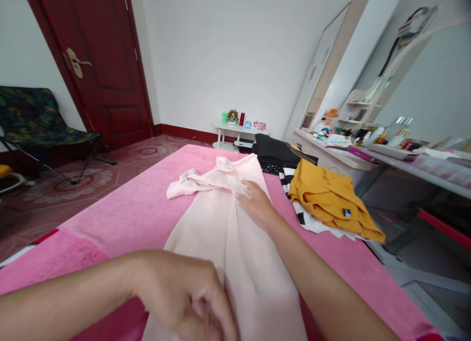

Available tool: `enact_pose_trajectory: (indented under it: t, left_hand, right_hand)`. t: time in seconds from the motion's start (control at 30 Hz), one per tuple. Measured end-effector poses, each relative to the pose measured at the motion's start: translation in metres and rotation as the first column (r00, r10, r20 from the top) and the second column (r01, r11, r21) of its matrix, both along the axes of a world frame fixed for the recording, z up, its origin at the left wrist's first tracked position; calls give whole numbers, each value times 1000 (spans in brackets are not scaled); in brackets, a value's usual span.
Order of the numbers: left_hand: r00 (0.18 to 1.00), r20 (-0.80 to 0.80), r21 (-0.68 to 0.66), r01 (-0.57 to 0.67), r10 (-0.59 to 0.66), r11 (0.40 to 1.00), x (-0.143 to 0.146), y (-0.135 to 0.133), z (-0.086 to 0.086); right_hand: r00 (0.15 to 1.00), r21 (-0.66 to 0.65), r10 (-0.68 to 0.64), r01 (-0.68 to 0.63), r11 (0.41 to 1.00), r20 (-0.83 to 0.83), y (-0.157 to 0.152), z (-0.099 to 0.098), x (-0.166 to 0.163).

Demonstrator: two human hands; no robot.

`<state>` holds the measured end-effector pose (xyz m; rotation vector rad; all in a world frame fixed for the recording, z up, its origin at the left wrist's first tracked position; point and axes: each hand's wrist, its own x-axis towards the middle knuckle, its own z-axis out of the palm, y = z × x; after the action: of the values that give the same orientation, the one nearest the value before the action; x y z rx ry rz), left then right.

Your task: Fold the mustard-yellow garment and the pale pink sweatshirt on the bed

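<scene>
A long pale pink dress (211, 218) lies stretched out on the pink bed cover, its top end away from me and one sleeve turned out to the left. My right hand (257, 203) rests on the middle of the dress, fingers reaching forward and a little apart against the cloth. Close to me, my left hand (184, 292) is bent downward over the lower part of the dress. Its fingers are curled together at the cloth, and the bottom edge of the picture cuts off their tips.
To the right lies a folded mustard-yellow garment (327, 194) on black-and-white cloth. Folded black clothes (281, 152) sit behind it. A pink cover (136, 198) spreads under everything. Beyond stand a small white table (235, 128), a crowded dressing table (331, 147) and a folding chair (44, 120).
</scene>
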<state>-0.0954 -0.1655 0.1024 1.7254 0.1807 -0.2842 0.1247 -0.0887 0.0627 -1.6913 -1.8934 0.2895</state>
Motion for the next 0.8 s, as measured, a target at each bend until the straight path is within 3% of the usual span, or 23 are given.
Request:
enact_pose_trajectory:
  t: [0.03,0.07,0.1,0.13,0.17,0.23,0.27,0.3,0.37,0.6,0.67,0.73,0.8]
  left_hand:
    - [986,-21,5,-165,165,986,-6,16,-4]
    - [933,-15,43,-358,359,933,-13,36,-9]
    - [823,49,103,-567,565,817,-22,58,-14]
    - [666,124,161,-745,735,648,-32,82,-21]
    - [466,203,211,-880,861,426,-42,107,-28]
    - [71,309,271,-962,948,-17,-62,152,-43]
    - [-55,277,311,-939,959,-144,-71,171,-48]
    - [-118,249,341,-918,961,-201,-78,186,-53]
    - [-150,162,397,-895,975,-203,-87,208,-57]
    - [65,-42,518,-852,997,78,-92,230,-47]
    - [110,-52,561,-819,993,120,-92,229,-45]
    - [121,-5,609,-787,993,99,-91,229,-42]
    - [92,119,653,-757,989,-8,-89,230,-33]
  right_hand:
    - [996,-5,-18,18,1000,84,6,-14,-2]
    - [986,-22,-24,28,999,163,9,-26,-3]
    - [974,-45,-23,34,998,225,11,-36,-3]
    - [964,-64,-23,41,997,265,11,-43,-3]
    - [959,-71,-24,46,996,281,11,-48,-2]
    - [961,-62,-18,37,997,277,9,-50,1]
    - [964,-51,-17,32,998,267,9,-49,2]
    - [967,-42,-18,29,999,255,9,-48,4]
    - [972,-21,-21,26,999,232,10,-47,5]
    - [985,27,-29,25,999,170,13,-52,6]
    - [988,47,-29,22,999,154,14,-55,8]
    - [991,73,-23,13,997,129,17,-57,10]
    - [996,107,-7,-2,994,88,19,-60,13]
